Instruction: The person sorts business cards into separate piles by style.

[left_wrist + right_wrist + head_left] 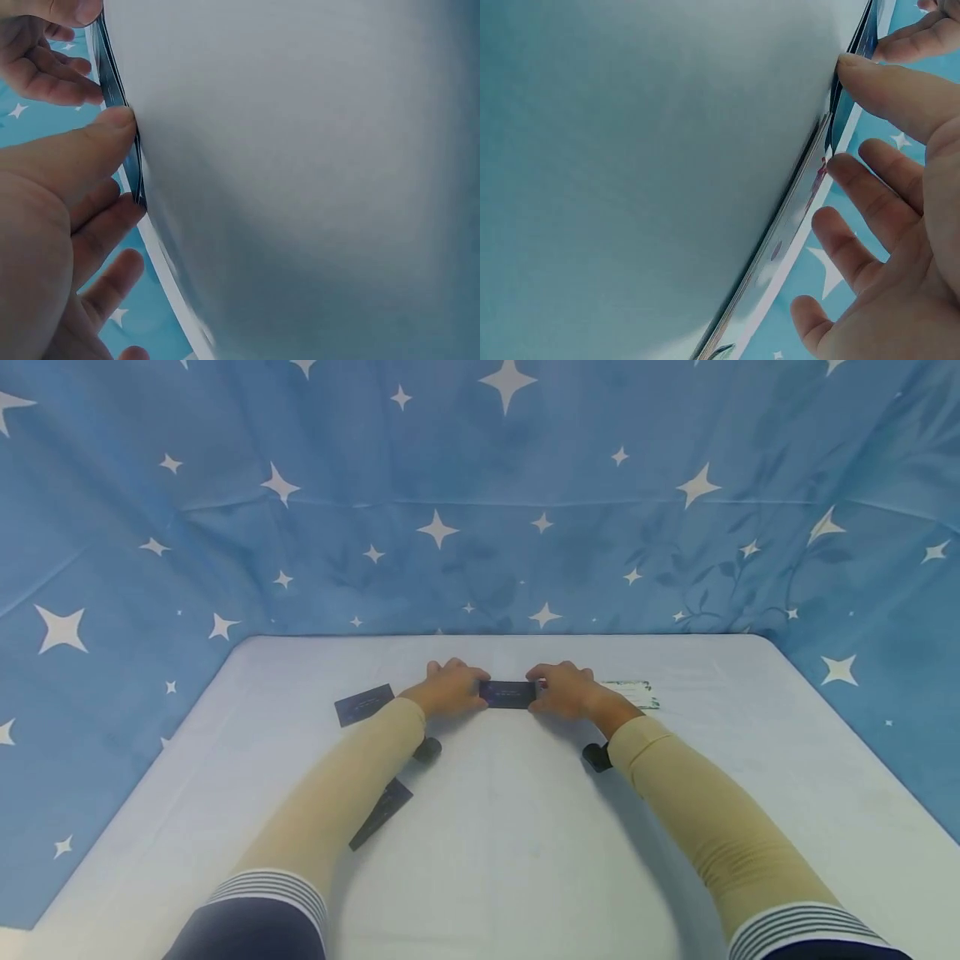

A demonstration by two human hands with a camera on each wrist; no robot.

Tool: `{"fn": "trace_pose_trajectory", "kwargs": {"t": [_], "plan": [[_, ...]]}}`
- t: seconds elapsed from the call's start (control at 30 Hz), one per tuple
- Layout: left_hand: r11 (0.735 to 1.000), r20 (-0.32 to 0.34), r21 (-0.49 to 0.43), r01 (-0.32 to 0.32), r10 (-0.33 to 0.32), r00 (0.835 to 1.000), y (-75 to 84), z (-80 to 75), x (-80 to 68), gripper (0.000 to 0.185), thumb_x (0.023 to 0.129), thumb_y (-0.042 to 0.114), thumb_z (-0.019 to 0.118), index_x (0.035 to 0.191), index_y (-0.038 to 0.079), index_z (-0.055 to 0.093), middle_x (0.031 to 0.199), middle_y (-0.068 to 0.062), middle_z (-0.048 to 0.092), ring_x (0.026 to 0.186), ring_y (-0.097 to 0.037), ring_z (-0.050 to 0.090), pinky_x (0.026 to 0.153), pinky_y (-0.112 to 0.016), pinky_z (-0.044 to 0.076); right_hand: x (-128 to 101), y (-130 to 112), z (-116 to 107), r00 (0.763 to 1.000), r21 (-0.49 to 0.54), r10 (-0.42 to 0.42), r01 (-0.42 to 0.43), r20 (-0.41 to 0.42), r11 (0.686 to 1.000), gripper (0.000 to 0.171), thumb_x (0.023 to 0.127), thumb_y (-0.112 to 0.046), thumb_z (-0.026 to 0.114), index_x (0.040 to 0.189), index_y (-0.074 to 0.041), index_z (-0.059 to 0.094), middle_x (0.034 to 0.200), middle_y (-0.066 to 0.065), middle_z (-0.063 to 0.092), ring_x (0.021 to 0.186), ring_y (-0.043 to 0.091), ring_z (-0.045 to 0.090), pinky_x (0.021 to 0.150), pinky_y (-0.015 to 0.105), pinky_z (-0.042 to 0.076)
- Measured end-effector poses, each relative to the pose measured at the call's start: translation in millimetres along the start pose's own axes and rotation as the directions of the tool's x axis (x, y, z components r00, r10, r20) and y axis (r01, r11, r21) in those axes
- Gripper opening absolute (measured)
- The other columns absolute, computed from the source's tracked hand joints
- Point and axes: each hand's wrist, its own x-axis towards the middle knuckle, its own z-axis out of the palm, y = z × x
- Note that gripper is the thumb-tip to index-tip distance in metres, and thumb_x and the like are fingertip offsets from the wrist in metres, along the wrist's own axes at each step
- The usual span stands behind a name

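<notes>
Both hands meet at the far middle of the table around a dark blue printed card [507, 695]. My left hand [452, 687] pinches its left end between thumb and fingertips. At the other end, my right hand [567, 691] pinches it in the same way. Seen edge-on in the left wrist view, the dark card [136, 169] shows more than one thin layer. A white card with green leaf print [633, 693] lies just right of the right hand, partly hidden by it. In the right wrist view it appears as a stack of white cards [769, 259].
Left of the left forearm lies a dark card [364, 705]. Another dark card [381, 812] lies nearer, partly covered by that sleeve. The white table [495, 877] ends at a blue star-patterned cloth [480, 568] behind. Black wrist cameras [597, 757] hang under the forearms.
</notes>
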Motion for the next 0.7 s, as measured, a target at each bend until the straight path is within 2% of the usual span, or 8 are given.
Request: {"fn": "trace_pose_trajectory", "kwargs": {"t": [0.13, 0.37, 0.57, 0.7], "plan": [[1.0, 0.008, 0.013, 0.007, -0.007, 1.0, 1.3, 0.1, 0.0, 0.055, 0.096, 0.04, 0.067, 0.146, 0.02, 0.054, 0.133, 0.0, 0.061, 0.127, -0.023, 0.04, 0.092, -0.047, 0.025, -0.2, 1.1, 0.0, 1.0, 0.023, -0.007, 0.007, 0.003, 1.0, 0.058, 0.091, -0.03, 0.073, 0.142, -0.012, 0.055, 0.128, 0.016, 0.062, 0.123, 0.035, 0.05, 0.099, 0.056, 0.028], [0.999, -0.002, 0.04, 0.003, -0.003, 1.0, 3.0, -2.2, -3.9, 0.054, 0.097, 0.04, 0.065, 0.146, 0.018, 0.054, 0.134, -0.001, 0.061, 0.127, -0.024, 0.041, 0.092, -0.046, 0.026, 1.6, 2.6, 1.3, 0.999, -0.009, -0.029, 0.029, -0.023, 1.0, 0.055, 0.09, -0.033, 0.072, 0.14, -0.013, 0.058, 0.123, 0.014, 0.064, 0.118, 0.033, 0.051, 0.095, 0.053, 0.029], [0.999, 0.022, -0.044, 0.026, -0.025, 0.999, -1.0, -9.0, -15.1, 0.061, 0.097, 0.041, 0.065, 0.151, 0.018, 0.047, 0.147, -0.006, 0.051, 0.136, -0.028, 0.036, 0.1, -0.051, 0.025, -1.6, -1.5, 1.4, 0.999, 0.0, -0.029, 0.029, -0.023, 1.0, 0.062, 0.09, -0.038, 0.073, 0.143, -0.013, 0.055, 0.125, 0.015, 0.064, 0.121, 0.034, 0.051, 0.097, 0.055, 0.03], [0.992, 0.02, -0.113, 0.056, -0.054, 0.998, -8.8, -16.0, -29.9, 0.063, 0.096, 0.041, 0.066, 0.152, 0.02, 0.046, 0.151, -0.008, 0.045, 0.141, -0.03, 0.032, 0.107, -0.056, 0.02, -5.6, -9.2, 1.2, 0.996, 0.017, -0.088, 0.089, -0.034, 0.996, 0.063, 0.09, -0.038, 0.073, 0.144, -0.013, 0.054, 0.131, 0.016, 0.061, 0.124, 0.035, 0.049, 0.097, 0.056, 0.03]]}}
